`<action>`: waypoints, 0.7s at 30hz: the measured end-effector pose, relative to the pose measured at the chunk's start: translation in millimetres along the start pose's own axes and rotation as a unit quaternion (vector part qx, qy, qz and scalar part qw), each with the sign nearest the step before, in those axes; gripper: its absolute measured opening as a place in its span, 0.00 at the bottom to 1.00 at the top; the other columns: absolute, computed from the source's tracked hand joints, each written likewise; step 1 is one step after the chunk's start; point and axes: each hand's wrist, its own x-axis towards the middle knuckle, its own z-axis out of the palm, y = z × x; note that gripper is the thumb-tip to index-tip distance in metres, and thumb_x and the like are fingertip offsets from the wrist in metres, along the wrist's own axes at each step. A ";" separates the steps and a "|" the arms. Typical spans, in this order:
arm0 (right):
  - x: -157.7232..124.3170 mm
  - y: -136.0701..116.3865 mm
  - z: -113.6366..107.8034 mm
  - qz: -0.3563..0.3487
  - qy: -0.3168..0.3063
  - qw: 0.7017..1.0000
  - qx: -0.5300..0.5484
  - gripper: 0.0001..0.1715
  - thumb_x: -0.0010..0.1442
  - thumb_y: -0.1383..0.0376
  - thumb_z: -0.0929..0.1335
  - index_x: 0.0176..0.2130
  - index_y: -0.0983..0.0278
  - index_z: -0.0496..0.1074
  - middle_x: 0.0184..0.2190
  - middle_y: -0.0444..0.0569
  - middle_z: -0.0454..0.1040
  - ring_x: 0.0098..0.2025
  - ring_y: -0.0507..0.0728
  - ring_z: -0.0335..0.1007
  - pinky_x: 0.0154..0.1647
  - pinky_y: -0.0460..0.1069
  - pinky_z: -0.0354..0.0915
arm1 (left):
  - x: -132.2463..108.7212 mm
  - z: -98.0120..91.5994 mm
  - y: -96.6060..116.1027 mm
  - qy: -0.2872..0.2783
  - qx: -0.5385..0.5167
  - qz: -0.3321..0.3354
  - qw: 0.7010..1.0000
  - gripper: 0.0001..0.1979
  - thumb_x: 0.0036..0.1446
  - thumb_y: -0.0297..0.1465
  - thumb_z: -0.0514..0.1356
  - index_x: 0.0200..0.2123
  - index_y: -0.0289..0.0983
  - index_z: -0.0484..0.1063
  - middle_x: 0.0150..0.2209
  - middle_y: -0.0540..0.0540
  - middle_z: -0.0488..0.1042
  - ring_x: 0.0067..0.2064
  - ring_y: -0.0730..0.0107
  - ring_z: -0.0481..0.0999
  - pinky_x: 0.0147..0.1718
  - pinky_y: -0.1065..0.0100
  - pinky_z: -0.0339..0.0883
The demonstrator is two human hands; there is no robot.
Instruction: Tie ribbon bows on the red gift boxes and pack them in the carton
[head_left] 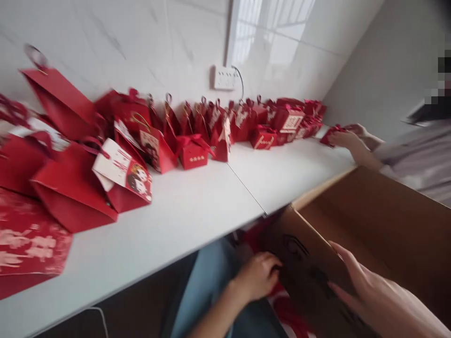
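My right hand (366, 281) straddles the near rim of a large open cardboard box (317, 234), thumb and finger apart on either side of its wall. My left hand (259, 272) is lower, beside the box's outer side, fingers curled inward; motion blur and the angle hide what they hold, if anything. Red items (289, 305) lie under and beside it, partly hidden. On the white table (197, 202) stand many red gift boxes, among them a triangular one with a white tag (123, 173) and a small one with a bow (193, 152).
At the far right end of the table, another person's hands (347, 134) hold a red gift box (329, 135). A white power socket (224, 78) with a plugged cable is on the tiled wall. A white cable (100, 317) hangs below the table edge.
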 end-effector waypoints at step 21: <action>14.5 -0.8 -38.5 0.134 -0.045 0.986 -0.090 0.14 0.54 0.50 0.61 0.28 0.57 0.60 0.11 0.43 0.67 0.20 0.66 0.71 0.20 0.50 0.59 | 0.9 38.5 -40.0 -0.150 0.078 -0.115 0.979 0.17 0.60 0.37 0.56 0.51 0.35 0.66 0.51 0.41 0.69 0.50 0.61 0.71 0.49 0.52 0.67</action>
